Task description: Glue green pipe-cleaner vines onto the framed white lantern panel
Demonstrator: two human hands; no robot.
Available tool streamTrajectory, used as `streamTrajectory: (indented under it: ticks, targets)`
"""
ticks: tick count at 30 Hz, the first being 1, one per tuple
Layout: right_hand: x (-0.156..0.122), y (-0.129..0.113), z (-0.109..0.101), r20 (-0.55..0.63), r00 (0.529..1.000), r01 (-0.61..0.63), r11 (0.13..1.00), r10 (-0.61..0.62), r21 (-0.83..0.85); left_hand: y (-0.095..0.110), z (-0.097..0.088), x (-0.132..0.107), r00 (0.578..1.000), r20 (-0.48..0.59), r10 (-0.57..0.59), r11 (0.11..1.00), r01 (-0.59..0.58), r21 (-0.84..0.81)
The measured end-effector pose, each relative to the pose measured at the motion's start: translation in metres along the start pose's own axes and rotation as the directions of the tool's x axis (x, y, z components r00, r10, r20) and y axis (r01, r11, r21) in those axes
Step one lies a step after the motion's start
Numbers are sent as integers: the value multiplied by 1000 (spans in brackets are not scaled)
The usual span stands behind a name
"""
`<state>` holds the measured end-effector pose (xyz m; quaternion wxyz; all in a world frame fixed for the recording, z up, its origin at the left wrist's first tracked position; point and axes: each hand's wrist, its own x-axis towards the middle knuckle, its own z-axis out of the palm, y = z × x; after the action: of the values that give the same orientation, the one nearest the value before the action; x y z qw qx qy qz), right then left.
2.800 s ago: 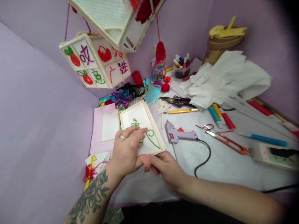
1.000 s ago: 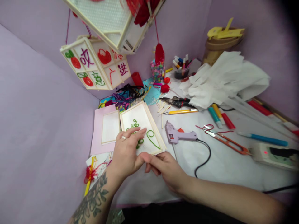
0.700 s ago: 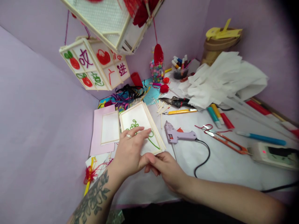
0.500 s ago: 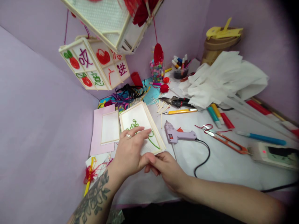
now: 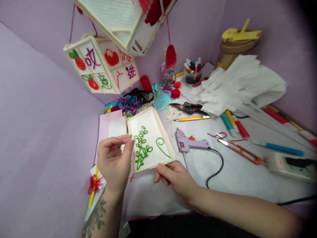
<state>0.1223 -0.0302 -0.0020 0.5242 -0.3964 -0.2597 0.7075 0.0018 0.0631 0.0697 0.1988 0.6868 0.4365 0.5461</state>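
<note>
A white panel in a wooden stick frame (image 5: 160, 127) lies on the table, with a green leafy sprig (image 5: 141, 147) and a green curl (image 5: 162, 145) stuck on it. My right hand (image 5: 174, 177) pinches the panel's near edge by the right corner. My left hand (image 5: 114, 162) is lifted just left of the panel, palm toward me. Its fingers are curled, and the thumb and fingertips are pinched together with nothing visible between them.
A lilac glue gun (image 5: 189, 143) with a black cord lies right of the panel. Beyond it are orange snips (image 5: 244, 151), pliers (image 5: 190, 107), a yellow knife (image 5: 192, 118), pens, a white paper heap (image 5: 237, 82) and a power strip (image 5: 289, 163). Decorated lanterns (image 5: 101, 66) hang above a second frame (image 5: 117, 129).
My left hand has lifted off the panel, drawn back left and turned palm up, uncovering the green sprig. My right hand stays at the near edge.
</note>
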Motion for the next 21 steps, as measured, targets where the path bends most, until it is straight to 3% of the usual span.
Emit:
streamTrajectory:
  ticks: [3, 5, 8, 10, 12, 21]
  targets:
    - [0, 5, -2, 4, 1000, 14, 999, -14, -28, -4, -7, -8, 992, 105, -66, 990, 52, 130]
    - [1, 6, -2, 1, 1000, 15, 999, -15, -30, -5, -11, -11, 968, 239, -72, 969, 11, 248]
    - [1, 6, -2, -4, 1000, 7, 1000, -7, -23, -3, -11, -11, 888, 456, 61, 925, -221, 308]
    - [2, 5, 0, -7, 1000, 7, 1000, -8, -15, 0, -7, -12, 824, 545, 152, 884, -361, 298]
    - [2, 4, 1, -10, 1000, 8, 1000, -8, 3, 2, -3, -15, 781, 601, 167, 855, -419, 307]
    - [3, 11, -2, 27, 998, 55, 997, -57, 61, 7, 2, -21, 699, 700, 146, 809, -492, 322]
